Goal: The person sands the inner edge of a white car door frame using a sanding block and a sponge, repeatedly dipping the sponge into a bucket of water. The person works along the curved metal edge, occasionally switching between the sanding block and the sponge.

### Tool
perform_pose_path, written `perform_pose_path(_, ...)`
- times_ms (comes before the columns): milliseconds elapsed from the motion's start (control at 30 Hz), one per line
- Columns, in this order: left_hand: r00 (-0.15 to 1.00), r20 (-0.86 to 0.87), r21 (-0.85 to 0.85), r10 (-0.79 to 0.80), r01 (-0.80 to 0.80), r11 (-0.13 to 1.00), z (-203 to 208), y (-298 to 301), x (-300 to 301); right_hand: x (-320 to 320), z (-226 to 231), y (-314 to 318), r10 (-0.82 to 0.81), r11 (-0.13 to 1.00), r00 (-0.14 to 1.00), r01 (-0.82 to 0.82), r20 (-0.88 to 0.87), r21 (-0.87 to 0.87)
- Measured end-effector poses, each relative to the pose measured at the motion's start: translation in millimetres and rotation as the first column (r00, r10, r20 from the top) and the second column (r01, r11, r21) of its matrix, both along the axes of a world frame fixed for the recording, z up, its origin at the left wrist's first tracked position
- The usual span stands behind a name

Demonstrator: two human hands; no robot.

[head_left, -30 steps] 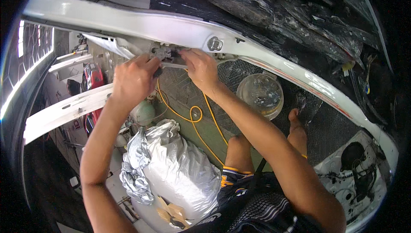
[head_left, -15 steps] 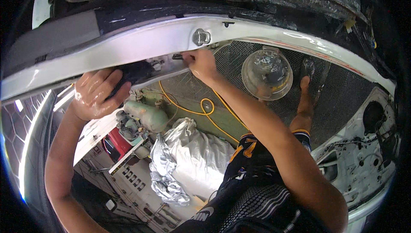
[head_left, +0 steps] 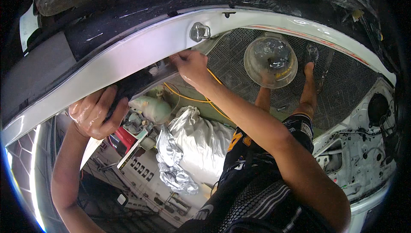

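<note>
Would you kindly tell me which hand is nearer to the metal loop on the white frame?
Right: the right hand is just below the metal loop in the picture, while the left hand is farther off, down and to the left.

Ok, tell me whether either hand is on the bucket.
No: left hand and right hand are at the white frame, away from the bucket.

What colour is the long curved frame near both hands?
The frame is mostly white, glossy in places; the head view shows it best.
</note>
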State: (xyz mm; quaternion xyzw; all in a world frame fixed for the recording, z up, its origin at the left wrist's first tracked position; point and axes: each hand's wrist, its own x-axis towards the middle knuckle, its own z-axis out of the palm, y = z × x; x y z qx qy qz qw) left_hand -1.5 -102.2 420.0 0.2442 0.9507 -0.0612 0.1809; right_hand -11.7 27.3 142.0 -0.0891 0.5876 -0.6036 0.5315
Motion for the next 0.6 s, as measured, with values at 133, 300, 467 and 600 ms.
perform_pose_path(133, 1.000, 0.009, 0.022, 0.027, -0.027, 0.999, -3, 2, -1, 1, -1, 4, -0.002, 1.000, 1.000, 0.002, 0.015, -0.010)
perform_pose_path(300, 1.000, -0.011, -0.032, 0.023, -0.024, 0.999, -3, 6, -8, 5, -11, 3, 0.010, 0.999, 0.998, -0.012, -0.067, -0.035)
perform_pose_path(467, 0.999, 0.030, -0.001, 0.040, -0.040, 0.999, -1, 4, 0, 16, 1, -7, -0.197, 0.975, 0.980, 0.192, 0.040, 0.109)
perform_pose_path(600, 0.999, 0.026, 0.015, 0.044, -0.045, 0.999, -2, 1, 1, 14, 10, -13, -0.235, 0.957, 0.972, 0.232, 0.001, 0.174)
